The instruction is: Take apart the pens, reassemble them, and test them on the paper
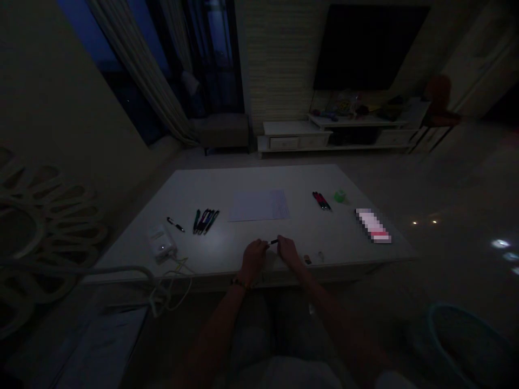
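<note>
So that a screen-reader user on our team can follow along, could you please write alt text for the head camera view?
In a dim room, a person's left hand and right hand handle a small black pen part near the edge of a white table. Loose pens lie left of a sheet of paper, with more pens to its right.

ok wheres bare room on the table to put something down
The far strip of the white table, behind the sheet of paper, is bare, as is the patch between that paper and the left hand. It's crowded at the left end, around the pen cluster and white corded box.
</note>
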Available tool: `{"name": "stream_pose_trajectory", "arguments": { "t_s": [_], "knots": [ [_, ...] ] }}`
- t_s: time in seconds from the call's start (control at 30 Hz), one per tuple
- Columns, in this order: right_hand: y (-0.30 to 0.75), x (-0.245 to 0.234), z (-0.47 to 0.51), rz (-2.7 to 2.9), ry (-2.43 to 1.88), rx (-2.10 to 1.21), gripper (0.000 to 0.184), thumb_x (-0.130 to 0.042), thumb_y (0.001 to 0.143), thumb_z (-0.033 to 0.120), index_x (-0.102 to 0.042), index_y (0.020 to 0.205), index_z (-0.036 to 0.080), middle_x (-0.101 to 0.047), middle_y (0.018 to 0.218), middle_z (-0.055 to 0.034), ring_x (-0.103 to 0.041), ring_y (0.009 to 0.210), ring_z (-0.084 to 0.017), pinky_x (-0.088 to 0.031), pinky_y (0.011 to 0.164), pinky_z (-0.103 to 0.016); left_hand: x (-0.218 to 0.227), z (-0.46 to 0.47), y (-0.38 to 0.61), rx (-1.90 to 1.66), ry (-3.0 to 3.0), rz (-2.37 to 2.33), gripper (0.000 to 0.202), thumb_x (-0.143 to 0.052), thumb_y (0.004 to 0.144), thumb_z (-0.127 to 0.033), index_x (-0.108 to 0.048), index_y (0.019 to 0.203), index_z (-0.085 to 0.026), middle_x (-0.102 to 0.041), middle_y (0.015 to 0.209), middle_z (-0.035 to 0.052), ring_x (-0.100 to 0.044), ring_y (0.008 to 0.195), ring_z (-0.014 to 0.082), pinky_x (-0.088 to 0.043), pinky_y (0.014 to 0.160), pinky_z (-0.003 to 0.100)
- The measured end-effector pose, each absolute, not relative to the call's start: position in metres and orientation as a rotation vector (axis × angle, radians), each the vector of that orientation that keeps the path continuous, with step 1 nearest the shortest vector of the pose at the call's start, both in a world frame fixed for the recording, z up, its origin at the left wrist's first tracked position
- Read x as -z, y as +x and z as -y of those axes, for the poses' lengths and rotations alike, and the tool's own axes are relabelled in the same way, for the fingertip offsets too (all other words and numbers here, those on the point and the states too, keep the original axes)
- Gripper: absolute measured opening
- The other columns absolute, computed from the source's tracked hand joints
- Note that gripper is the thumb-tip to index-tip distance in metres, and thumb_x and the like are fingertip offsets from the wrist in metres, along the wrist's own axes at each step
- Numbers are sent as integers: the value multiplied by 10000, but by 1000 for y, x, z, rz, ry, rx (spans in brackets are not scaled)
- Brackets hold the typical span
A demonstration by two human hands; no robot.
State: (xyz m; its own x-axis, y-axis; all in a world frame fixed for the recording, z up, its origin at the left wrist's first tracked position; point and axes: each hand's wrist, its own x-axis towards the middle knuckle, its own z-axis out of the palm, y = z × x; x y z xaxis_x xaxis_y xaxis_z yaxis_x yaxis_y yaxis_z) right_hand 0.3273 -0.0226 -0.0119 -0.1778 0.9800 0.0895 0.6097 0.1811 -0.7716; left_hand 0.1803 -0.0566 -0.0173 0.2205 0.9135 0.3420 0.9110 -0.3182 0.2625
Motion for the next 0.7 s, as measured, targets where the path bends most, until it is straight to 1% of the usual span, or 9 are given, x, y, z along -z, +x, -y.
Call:
{"name": "stream_pose_trajectory", "arguments": {
  "t_s": [0.07,0.17,0.23,0.3,0.37,0.47,0.53,0.6,0.7],
  "knots": [
    [328,13,21,1788,-1482,-846,277,-394,854,302,-573,693,165,-553,532,-45,-529,572,-150,-370,553,-231,16,55,179,-676,2332,-1782,228,-372,917,-254,-587,860,-204,-614,813,21,-538,750,138,-352,668,256],
    [330,13,19,1679,-1420,-1022,403,-305,890,385,-531,632,174,-532,527,-33,-498,524,-134,-365,519,-227,14,51,175,-656,2216,-1764,250,-357,920,-264,-596,866,-213,-641,810,4,-555,719,126,-347,643,252],
    [333,13,16,1632,-1357,-1166,459,-299,882,471,-517,607,175,-513,515,-14,-471,476,-117,-354,481,-221,13,48,172,-668,2251,-1785,240,-365,920,-270,-597,910,-210,-651,860,18,-568,783,143,-350,688,272],
    [339,11,12,1617,-1332,-1260,487,-346,845,547,-522,593,170,-488,485,4,-443,435,-102,-336,446,-211,12,46,170,-695,2330,-1828,224,-383,917,-275,-594,956,-211,-651,910,34,-564,857,166,-341,765,312],
    [346,8,8,1608,-1334,-1293,489,-405,805,582,-535,589,163,-481,467,12,-432,420,-93,-324,428,-203,10,46,170,-720,2396,-1869,208,-401,911,-267,-590,985,-220,-646,935,43,-550,905,179,-313,841,358],
    [353,4,3,1635,-1287,-1295,425,-518,743,563,-589,668,150,-573,550,-6,-485,462,-97,-351,449,-199,7,48,172,-743,2443,-1930,190,-421,903,-244,-588,991,-232,-640,931,50,-530,933,187,-270,897,400],
    [355,2,1,1684,-1285,-1268,427,-516,748,552,-603,651,145,-601,567,-19,-515,479,-105,-365,465,-204,5,51,175,-739,2482,-1936,177,-428,900,-241,-590,973,-240,-638,914,48,-524,931,193,-258,901,414],
    [355,1,0,1723,-1303,-1241,443,-505,758,544,-598,596,142,-588,520,-21,-522,471,-113,-368,467,-208,3,53,177,-728,2532,-1911,165,-436,896,-245,-589,960,-247,-636,906,44,-522,925,195,-255,899,419],
    [354,0,-1,1718,-1280,-1295,384,-561,731,507,-637,685,133,-625,564,-29,-541,484,-117,-375,465,-205,2,54,178,-724,2549,-1927,161,-443,893,-236,-585,967,-248,-629,912,46,-519,927,193,-255,895,415]
  ]
}}
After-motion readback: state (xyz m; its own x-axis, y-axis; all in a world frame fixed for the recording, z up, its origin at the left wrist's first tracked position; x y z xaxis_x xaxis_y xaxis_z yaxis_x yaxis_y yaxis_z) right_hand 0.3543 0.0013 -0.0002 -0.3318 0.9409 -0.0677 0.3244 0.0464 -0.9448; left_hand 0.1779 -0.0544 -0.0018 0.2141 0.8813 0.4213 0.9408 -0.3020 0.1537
